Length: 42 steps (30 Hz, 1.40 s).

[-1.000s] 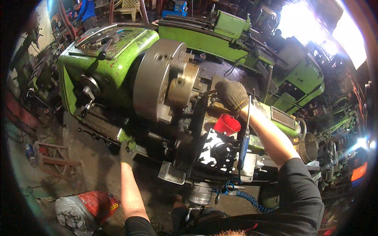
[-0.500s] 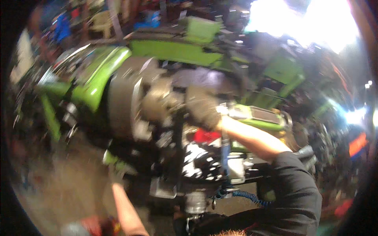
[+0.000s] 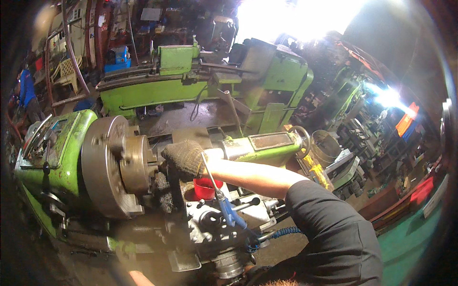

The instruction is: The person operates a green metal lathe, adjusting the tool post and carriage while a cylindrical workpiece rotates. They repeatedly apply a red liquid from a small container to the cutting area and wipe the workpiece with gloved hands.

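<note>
Gloves and turning machinery mix badly, and the head view shows a right hand [image 3: 183, 158] in a knitted glove pressed up just right of the steel chuck [image 3: 125, 164] of a green lathe [image 3: 57, 152]. If the chuck spins, loose glove threads could likely catch on its jaws and drag the hand in. The fingers are curled inward, but the glove hides whether they grip anything, so that cannot be told. A thin metal nozzle with a blue handle [image 3: 230, 212] crosses the wrist, its coiled blue hose [image 3: 281, 232] trailing near; a snagged hose could jerk it sideways. A red cup [image 3: 206, 188] stands on the carriage just below the forearm, where a bump could tip it. The left hand [image 3: 139, 278] barely shows at the near edge, its fingers out of sight.
</note>
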Motion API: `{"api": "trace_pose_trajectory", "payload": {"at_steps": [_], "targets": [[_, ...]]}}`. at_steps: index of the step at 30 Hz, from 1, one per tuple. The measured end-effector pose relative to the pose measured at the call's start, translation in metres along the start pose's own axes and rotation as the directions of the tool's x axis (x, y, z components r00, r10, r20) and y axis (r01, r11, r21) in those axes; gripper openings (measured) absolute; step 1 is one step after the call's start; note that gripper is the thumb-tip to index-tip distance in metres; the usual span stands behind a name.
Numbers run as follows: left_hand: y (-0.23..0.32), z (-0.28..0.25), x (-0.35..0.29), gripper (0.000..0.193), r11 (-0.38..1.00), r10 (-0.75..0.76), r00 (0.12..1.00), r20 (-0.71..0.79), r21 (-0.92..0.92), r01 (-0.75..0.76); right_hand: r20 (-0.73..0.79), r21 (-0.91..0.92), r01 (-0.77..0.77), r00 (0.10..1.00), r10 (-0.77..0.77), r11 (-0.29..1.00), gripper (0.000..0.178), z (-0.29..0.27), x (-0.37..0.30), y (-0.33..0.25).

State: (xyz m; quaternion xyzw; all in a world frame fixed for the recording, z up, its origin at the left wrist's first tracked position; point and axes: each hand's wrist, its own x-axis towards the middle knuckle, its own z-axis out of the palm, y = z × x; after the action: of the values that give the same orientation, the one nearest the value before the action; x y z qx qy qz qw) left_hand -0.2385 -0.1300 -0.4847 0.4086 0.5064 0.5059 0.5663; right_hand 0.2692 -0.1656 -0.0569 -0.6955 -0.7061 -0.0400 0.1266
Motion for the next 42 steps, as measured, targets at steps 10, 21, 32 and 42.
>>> {"api": "trace_pose_trajectory", "payload": {"at_steps": [10, 21, 32, 42], "targets": [[-0.044, -0.018, 0.018, 0.054, 0.937, -0.145, 0.987, -0.063, -0.328, 0.117, 0.075, -0.033, -0.063, 0.995, 0.066, 0.997, 0.023, -0.018, 0.015, -0.001], [-0.061, -0.030, 0.031, 0.059, 0.972, -0.175, 0.984, 0.020, -0.153, 0.176, -0.034, -0.101, -0.046, 0.998, 0.043, 0.994, 0.021, 0.004, 0.058, 0.035], [0.000, 0.008, -0.018, 0.064, 0.964, -0.215, 0.959, -0.186, -0.201, 0.177, -0.037, -0.221, -0.006, 0.999, -0.002, 0.975, 0.019, 0.004, 0.077, 0.076], [-0.016, -0.006, 0.003, 0.064, 0.856, -0.332, 0.936, -0.114, -0.453, 0.249, 0.384, -0.296, 0.257, 0.914, -0.132, 0.920, 0.031, 0.046, 0.129, 0.151]]}}
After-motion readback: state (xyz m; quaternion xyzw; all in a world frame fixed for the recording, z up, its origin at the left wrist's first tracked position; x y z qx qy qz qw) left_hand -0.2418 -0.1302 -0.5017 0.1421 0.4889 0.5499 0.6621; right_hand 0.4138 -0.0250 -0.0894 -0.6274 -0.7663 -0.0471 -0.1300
